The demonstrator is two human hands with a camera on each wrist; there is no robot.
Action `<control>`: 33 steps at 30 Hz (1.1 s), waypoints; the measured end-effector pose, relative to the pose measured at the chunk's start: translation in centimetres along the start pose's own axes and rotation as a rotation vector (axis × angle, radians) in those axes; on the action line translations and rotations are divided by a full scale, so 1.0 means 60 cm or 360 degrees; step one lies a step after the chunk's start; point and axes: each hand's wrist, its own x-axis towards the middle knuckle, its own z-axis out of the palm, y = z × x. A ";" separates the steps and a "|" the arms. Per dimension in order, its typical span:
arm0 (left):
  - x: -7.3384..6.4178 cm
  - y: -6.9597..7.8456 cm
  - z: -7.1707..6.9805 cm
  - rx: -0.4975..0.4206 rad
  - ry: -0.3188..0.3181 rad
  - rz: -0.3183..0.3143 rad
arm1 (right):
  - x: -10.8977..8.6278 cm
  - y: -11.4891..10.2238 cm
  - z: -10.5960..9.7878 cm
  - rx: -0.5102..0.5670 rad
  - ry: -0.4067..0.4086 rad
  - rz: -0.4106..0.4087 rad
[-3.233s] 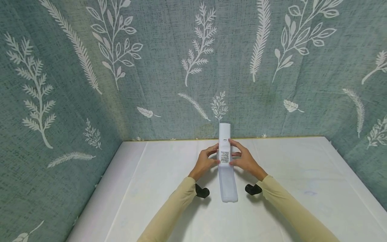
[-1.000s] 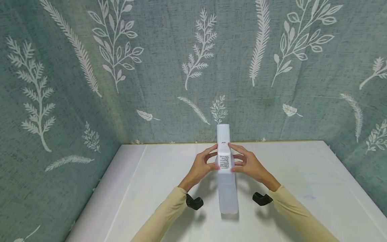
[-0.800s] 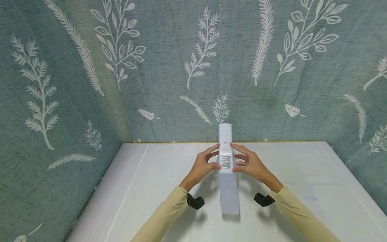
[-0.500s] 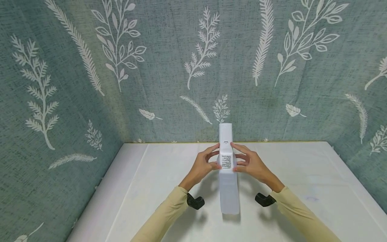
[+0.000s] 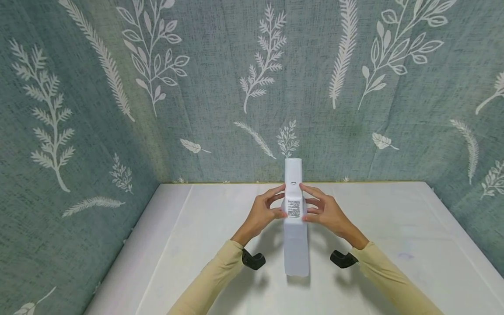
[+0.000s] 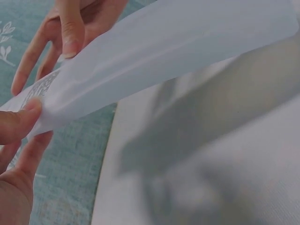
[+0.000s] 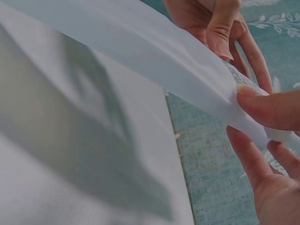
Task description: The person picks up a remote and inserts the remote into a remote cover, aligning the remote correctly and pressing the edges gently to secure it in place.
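Note:
A long, narrow white plastic device [image 5: 296,249] with a block of small dark print and a small dark slot is held lengthwise above the table in the head view. My left hand [image 5: 261,212] pinches its left edge, thumb beside the print and forefinger further up. On the opposite edge, my right hand [image 5: 326,213] grips it in the same way. The left wrist view shows the smooth, wide lower part of the device [image 6: 154,51] reaching away from the fingers. In the right wrist view, a thumb presses near the print on the device [image 7: 140,47]. Its far face is hidden.
The white table [image 5: 197,262] lies beneath, with shadows of the device and arms on it. A green leaf-patterned cloth [image 5: 220,87] rises behind the table's back edge and along the sides. Black wrist cameras [image 5: 253,260] jut inward from both sleeves.
Compared with the earliest frame, the device has come up off the table and its lower end looks nearer, with a shadow below it. Over the last second, both grips and the device stay nearly the same.

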 end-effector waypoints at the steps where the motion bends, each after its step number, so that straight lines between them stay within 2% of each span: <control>1: 0.000 0.000 0.000 0.0002 0.0005 -0.0010 | 0.000 0.000 0.000 0.0012 -0.0002 0.0001; 8: -0.013 0.043 0.007 -0.0054 0.0009 -0.0094 | 0.000 -0.003 0.001 0.0021 0.0004 -0.0006; 33: -0.018 0.038 0.006 -0.0105 0.0075 -0.0105 | 0.001 0.001 0.005 -0.0031 0.0045 0.0003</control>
